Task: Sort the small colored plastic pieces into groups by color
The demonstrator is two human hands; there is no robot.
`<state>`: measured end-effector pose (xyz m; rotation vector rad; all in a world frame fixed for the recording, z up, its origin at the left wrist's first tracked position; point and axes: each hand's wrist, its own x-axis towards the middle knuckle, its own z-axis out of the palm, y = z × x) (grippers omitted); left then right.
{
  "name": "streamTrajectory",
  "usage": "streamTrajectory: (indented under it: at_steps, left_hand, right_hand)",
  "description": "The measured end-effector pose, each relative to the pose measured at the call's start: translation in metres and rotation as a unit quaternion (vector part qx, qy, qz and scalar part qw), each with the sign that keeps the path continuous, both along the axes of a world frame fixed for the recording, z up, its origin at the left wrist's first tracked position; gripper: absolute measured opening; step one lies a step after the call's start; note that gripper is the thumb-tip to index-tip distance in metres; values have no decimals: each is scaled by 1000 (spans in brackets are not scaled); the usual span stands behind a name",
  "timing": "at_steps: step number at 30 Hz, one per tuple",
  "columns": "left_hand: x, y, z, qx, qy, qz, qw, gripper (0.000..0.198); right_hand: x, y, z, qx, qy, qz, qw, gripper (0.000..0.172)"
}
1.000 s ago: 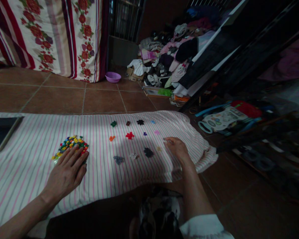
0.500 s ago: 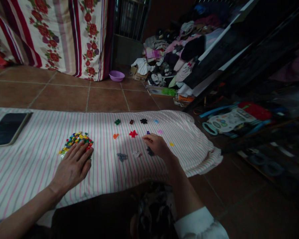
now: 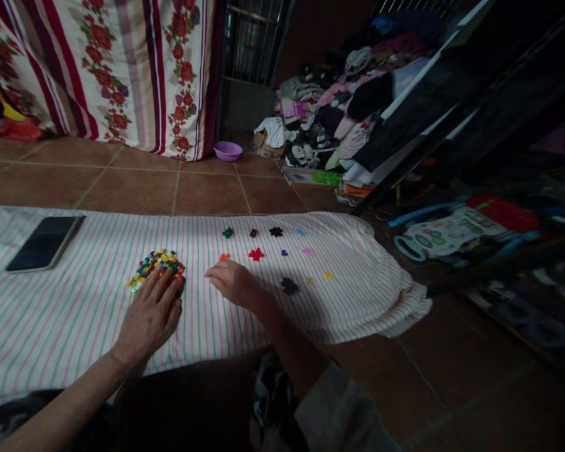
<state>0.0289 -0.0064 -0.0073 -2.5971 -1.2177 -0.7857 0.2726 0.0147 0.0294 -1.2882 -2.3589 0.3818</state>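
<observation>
The left hand (image 3: 149, 315) lies flat and open against the heap of coloured beads (image 3: 156, 266) on the striped cloth (image 3: 75, 301). The right hand (image 3: 233, 284) hovers just below the orange piece (image 3: 224, 257); its grip I cannot tell.

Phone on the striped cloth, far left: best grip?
Pinch the phone across its two long edges from above. It lies flat, screen up, on the striped cloth, both edges clear. The left hand is nearer, flat by the bead pile.

No legible text, label, brand or number anywhere in my view. The phone (image 3: 45, 242) screen on the striped cloth (image 3: 75, 314) is dark; the toy panel (image 3: 445, 231) markings are too blurred to read.
</observation>
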Motion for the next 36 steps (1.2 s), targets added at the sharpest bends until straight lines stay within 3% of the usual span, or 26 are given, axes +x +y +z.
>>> streamTrajectory:
  at_steps: [6,11,20,27,36]
  left_hand:
    - [2,-9,4,-22,5,90,996,56]
    - [0,3,2,-39,9,137,990,64]
    - [-29,11,-8,-67,27,154,985,73]
    - [-60,9,-23,-51,30,142,988,67]
    - [-52,11,-23,-58,36,128,989,69]
  right_hand:
    - [-17,14,-8,-19,-5,-75,997,26]
    - [-39,22,-8,-47,-17,-65,997,31]
    - [-61,27,-11,-57,-45,-45,996,30]
    - [-61,28,-20,-47,-46,-36,997,34]
    - [-72,36,-17,-25,10,-66,997,37]
